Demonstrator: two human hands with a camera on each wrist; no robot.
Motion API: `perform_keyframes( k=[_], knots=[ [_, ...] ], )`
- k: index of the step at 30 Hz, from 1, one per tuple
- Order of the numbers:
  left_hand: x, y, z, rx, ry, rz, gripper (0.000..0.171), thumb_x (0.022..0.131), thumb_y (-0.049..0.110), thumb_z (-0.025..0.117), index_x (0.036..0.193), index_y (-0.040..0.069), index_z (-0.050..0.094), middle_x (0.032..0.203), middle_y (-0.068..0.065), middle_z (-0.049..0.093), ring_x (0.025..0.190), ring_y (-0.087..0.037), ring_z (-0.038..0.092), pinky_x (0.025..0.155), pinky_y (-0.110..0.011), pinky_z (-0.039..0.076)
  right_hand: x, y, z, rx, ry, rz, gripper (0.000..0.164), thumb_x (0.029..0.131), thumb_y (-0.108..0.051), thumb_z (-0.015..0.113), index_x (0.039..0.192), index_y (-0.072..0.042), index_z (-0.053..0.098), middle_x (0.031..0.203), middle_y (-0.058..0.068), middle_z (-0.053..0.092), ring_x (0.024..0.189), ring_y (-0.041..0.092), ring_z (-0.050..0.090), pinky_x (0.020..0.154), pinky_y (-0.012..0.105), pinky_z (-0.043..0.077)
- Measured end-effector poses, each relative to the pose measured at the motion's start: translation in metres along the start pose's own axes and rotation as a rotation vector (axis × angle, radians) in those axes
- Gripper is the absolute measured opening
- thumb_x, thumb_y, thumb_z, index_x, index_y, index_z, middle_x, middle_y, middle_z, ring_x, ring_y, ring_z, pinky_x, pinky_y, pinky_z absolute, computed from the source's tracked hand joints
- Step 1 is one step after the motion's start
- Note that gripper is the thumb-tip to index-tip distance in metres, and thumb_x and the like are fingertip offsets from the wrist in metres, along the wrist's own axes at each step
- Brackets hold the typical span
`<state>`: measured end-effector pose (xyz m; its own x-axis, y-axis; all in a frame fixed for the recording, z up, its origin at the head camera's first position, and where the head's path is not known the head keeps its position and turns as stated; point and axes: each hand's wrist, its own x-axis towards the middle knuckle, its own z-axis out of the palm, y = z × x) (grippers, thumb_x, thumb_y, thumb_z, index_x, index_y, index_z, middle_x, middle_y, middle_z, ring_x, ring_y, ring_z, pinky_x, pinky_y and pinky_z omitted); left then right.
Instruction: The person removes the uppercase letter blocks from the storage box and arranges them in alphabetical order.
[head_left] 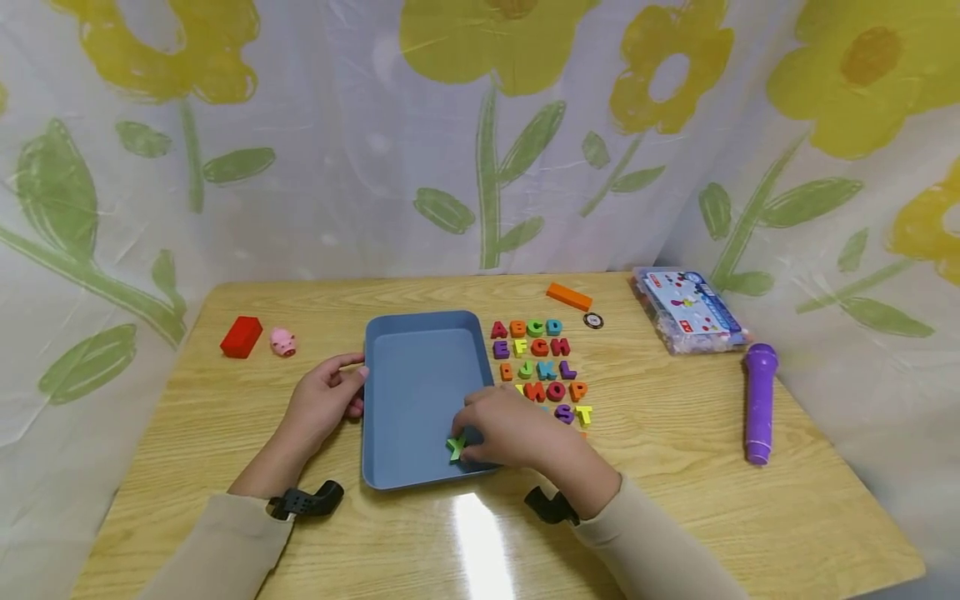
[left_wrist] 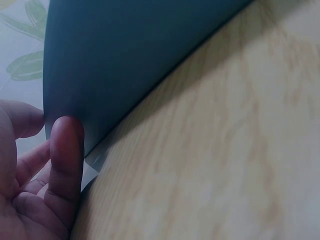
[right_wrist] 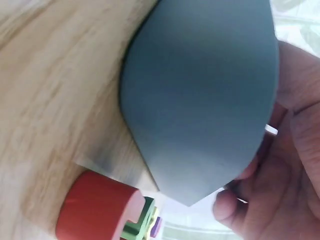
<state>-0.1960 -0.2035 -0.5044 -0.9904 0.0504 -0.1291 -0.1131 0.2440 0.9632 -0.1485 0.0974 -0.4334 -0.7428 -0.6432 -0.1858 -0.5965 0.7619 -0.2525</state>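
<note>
Much of the green letter (head_left: 456, 447) is covered by the right hand (head_left: 517, 433), whose fingers curl down over it and pinch it; only a small green patch shows at the fingertips, so its shape and the way it points cannot be read with certainty. It sits inside the blue tray (head_left: 420, 392), low in the tray's right corner, near the middle of the head view. The hand and forearm also cover the lowest rows of the coloured letter blocks (head_left: 536, 367) laid out just right of the tray. The tray's long axis runs from the lower part of the frame toward the top, its short sides near and far from the person. The left hand (head_left: 326, 404) holds the tray's left rim, thumb on top and fingers curled against the outer wall; the left wrist view shows one fingertip (left_wrist: 65, 150) pressed to the dark wall (left_wrist: 125, 65), blurred and very close. In the right wrist view the tray corner (right_wrist: 200, 100) fills the frame, and a red block (right_wrist: 97, 205) is cut off at the bottom edge.
</note>
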Motion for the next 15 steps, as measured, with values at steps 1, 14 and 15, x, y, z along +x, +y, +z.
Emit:
perform_keyframes(
  k=[1, 14, 15],
  knots=[
    [0.0002, -0.0006, -0.0005, -0.002, 0.000, 0.001, 0.052, 0.111, 0.029, 0.067, 0.156, 0.005, 0.057, 0.091, -0.007, 0.074, 0.066, -0.011, 0.067, 0.065, -0.027, 0.062, 0.0005, -0.0005, 0.0003, -0.007, 0.007, 0.002, 0.023, 0.093, -0.037, 0.089, 0.114, -0.026, 0.085, 0.110, -0.012, 0.074, 0.105, 0.010, 0.066, 0.096, 0.039, 0.046],
    [-0.0029, -0.0024, -0.0017, -0.012, -0.001, -0.006, 0.052, 0.110, 0.027, 0.067, 0.156, 0.005, 0.057, 0.091, -0.004, 0.074, 0.066, -0.011, 0.068, 0.065, -0.027, 0.062, 0.0000, -0.0048, 0.0033, -0.071, 0.037, 0.050, 0.024, 0.089, -0.035, 0.093, 0.110, -0.026, 0.085, 0.102, -0.012, 0.071, 0.099, 0.010, 0.064, 0.089, 0.034, 0.044],
    [-0.0030, -0.0024, -0.0016, -0.012, -0.001, -0.005, 0.052, 0.110, 0.027, 0.067, 0.156, 0.005, 0.057, 0.091, -0.004, 0.074, 0.066, -0.011, 0.068, 0.065, -0.027, 0.062, -0.0002, -0.0045, 0.0029, -0.062, 0.037, 0.047, 0.024, 0.089, -0.035, 0.093, 0.110, -0.026, 0.085, 0.102, -0.011, 0.071, 0.099, 0.011, 0.064, 0.089, 0.034, 0.044]
  ],
)
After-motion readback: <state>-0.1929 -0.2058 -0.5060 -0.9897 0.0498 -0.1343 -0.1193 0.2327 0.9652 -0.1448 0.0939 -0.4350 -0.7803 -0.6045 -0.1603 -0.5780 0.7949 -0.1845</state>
